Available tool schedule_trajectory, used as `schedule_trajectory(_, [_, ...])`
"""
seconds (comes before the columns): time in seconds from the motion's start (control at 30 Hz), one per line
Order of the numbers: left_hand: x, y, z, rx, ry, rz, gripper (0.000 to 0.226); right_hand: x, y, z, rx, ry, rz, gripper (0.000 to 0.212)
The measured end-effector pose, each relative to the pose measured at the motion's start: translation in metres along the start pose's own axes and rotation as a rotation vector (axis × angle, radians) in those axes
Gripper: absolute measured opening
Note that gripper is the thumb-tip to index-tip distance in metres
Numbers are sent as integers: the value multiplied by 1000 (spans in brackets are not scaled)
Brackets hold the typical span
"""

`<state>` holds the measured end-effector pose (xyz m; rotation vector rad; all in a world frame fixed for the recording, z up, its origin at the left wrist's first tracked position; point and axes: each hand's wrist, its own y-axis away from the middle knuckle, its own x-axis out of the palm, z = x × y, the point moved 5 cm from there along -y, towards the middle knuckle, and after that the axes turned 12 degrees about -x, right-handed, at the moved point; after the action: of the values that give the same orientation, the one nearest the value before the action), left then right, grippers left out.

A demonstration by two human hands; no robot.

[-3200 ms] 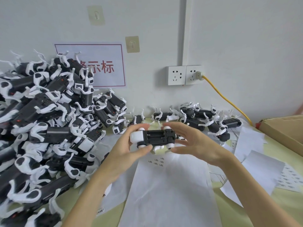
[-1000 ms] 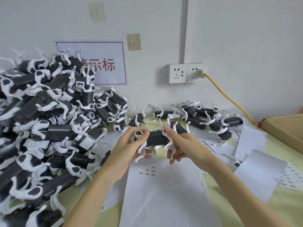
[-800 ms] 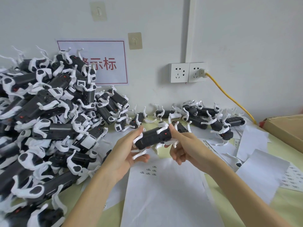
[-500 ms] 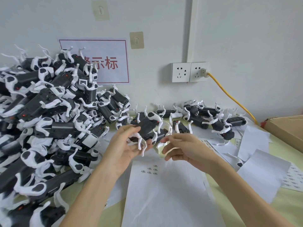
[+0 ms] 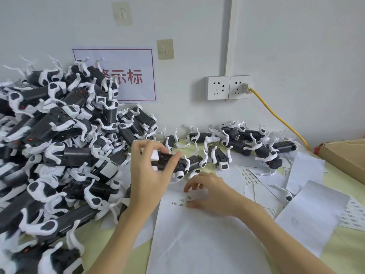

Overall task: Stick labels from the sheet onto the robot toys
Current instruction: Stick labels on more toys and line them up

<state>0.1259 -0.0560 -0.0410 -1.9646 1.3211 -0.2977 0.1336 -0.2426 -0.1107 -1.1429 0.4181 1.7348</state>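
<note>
My left hand (image 5: 150, 175) grips a black robot toy with white legs (image 5: 178, 165), holding it just above the table by its left end. Below and to the right, my right hand (image 5: 209, 192) rests on the white label sheet (image 5: 207, 244). Its fingertips are bent down over the few small labels (image 5: 182, 201) left near the sheet's top. Whether a label is pinched I cannot tell.
A tall heap of black-and-white robot toys (image 5: 55, 147) fills the left side. More toys (image 5: 246, 143) lie in a row along the wall. Loose white sheets (image 5: 308, 210) are scattered at the right, by a cardboard box (image 5: 347, 155). A yellow cable (image 5: 276, 117) hangs from the wall socket.
My right hand has let go of the toy and dropped onto the label sheet. My left hand now holds the toy alone and has turned it over.
</note>
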Motion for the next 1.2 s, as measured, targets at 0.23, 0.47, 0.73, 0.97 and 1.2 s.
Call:
schedule_trajectory(0.23, [19,9,11,289,-352,146,31,-6,-1,-13,5,-99,-140,18])
schedule_trajectory(0.47, [30,18,18,350,-448,318,17,-19,-1,-25,11,-170,-232,8])
schedule_trajectory(0.73, [31,21,18,329,-496,372,11,-22,-2,-25,-94,-213,-257,18])
schedule_trajectory(0.97, [33,22,18,370,-579,305,9,-20,0,-18,-165,-258,-342,31])
schedule_trajectory(1.2, [31,20,23,354,-719,212,16,-20,1,-12,-177,-197,-353,32])
